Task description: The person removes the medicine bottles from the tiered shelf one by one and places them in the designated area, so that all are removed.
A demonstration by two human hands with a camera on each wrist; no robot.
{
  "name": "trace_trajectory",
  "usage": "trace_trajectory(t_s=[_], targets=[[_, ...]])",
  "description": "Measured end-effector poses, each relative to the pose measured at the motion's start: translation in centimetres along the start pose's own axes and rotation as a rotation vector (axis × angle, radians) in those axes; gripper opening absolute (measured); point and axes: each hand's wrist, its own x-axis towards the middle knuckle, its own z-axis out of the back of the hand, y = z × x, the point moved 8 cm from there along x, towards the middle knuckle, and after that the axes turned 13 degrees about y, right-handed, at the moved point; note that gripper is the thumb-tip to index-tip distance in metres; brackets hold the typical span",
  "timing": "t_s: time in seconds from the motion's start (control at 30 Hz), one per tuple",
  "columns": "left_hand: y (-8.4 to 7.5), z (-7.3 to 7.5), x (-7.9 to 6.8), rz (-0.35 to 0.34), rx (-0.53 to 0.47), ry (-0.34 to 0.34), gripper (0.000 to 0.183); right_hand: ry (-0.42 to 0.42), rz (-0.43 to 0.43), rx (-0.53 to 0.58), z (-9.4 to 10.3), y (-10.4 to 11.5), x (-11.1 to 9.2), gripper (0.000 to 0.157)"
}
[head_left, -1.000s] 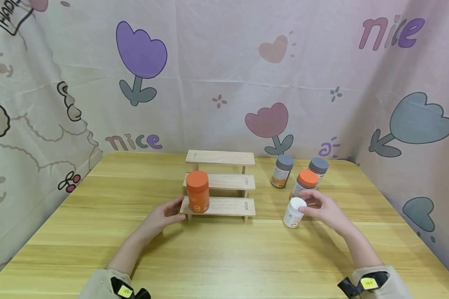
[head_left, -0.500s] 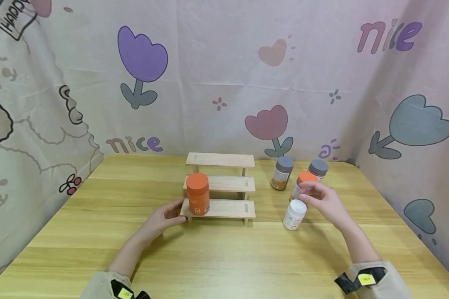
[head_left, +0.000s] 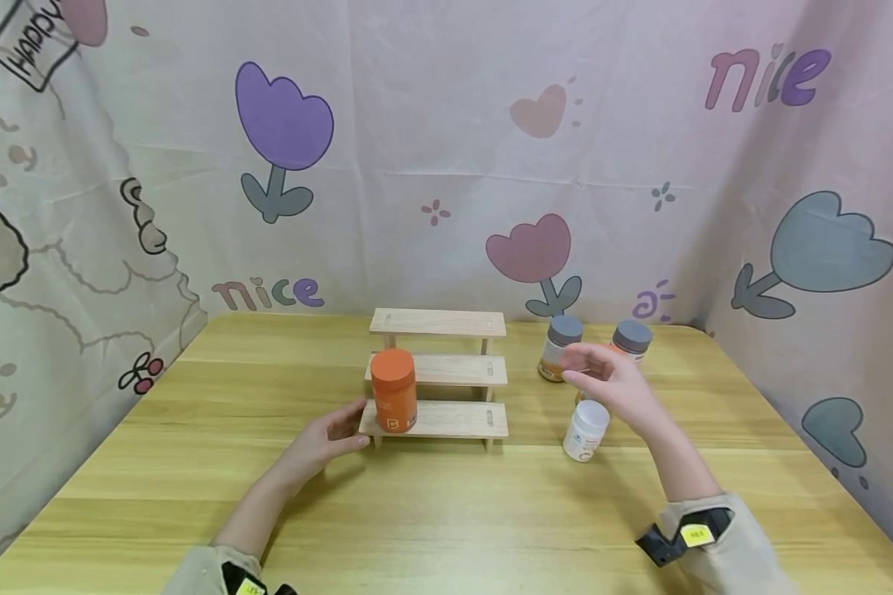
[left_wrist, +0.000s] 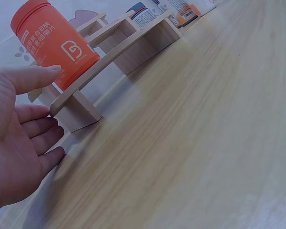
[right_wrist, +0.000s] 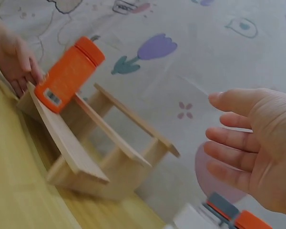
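Note:
An orange bottle (head_left: 394, 392) stands at the left end of the lowest step of a three-tier wooden stand (head_left: 454, 419). My left hand (head_left: 322, 442) is at that step's left end, its fingertips at the board's edge and its thumb beside the bottle in the left wrist view. Holding nothing, my right hand (head_left: 613, 384) hovers above and behind a white bottle (head_left: 586, 431), fingers extended and slightly bent in the right wrist view. In the head view it hides most of an orange-capped bottle (right_wrist: 251, 221).
Two grey-capped bottles stand behind my right hand: one on the left (head_left: 555, 351) and one on the right (head_left: 632, 339). A patterned cloth (head_left: 417, 124) hangs behind the wooden table (head_left: 446, 521) and along its sides.
My right hand has come away from the white bottle, rising and shifting left. The white bottle stays standing on the table. My left hand keeps its place at the stand.

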Motion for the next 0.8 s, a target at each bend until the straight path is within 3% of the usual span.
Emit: trace_trajectory(t_s=[0.37, 0.8], targets=[[0.2, 0.1, 0.0, -0.005, 0.008, 0.004, 0.070, 0.111, 0.049, 0.076, -4.2, 2.8, 2.8, 0.042], [0.1, 0.1, 0.0, 0.003, 0.004, 0.000, 0.071, 0.186, 0.071, 0.071, -8.7, 4.4, 5.8, 0.053]])
